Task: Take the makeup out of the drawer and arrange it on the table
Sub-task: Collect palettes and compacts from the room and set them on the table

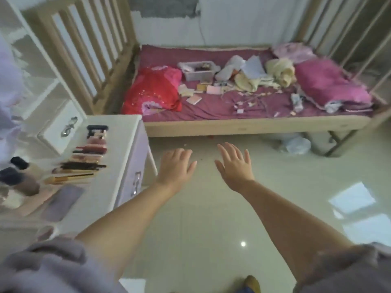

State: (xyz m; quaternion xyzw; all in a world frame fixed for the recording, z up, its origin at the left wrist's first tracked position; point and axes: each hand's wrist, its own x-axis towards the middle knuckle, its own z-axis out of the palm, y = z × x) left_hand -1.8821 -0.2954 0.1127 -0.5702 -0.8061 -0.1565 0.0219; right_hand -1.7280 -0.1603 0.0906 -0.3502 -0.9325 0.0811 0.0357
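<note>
A white dressing table [118, 144] stands at the left. Makeup lies on it in a row: a dark compact [97, 130], pink and dark tubes [91, 150], thin brushes and pencils [78, 169], two dark-capped bottles [19, 176] and a flat grey-purple palette [61, 203]. The drawer front [135, 180] with a metal handle looks closed. My left hand [176, 166] and my right hand [233, 166] are stretched out over the floor, palms down, fingers spread, holding nothing, to the right of the table.
A small white box with a metal clasp [59, 130] sits on the table's far side. A wooden bed [254, 125] with a purple sheet carries clothes, a plastic bin [197, 70] and scattered items. Glossy tiled floor [211, 218] lies below my arms.
</note>
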